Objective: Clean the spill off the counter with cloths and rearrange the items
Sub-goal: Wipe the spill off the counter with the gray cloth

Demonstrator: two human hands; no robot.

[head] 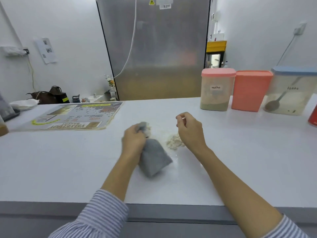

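Observation:
A pale powdery spill (174,142) lies in a small heap on the white counter (68,165), with more powder scattered toward the top of the cloth. My left hand (133,140) grips a grey cloth (153,158) bunched at its upper end; the cloth's loose end trails down toward me on the counter. My right hand (189,129) hovers just right of the heap with its fingers curled, and nothing shows in it.
A laminated menu (72,116) lies flat at the left. At the back right stand a mocha container (216,89), an orange-red container (251,91) and a latte container (291,91) with a spoon inside. A red item (313,116) is at the right edge.

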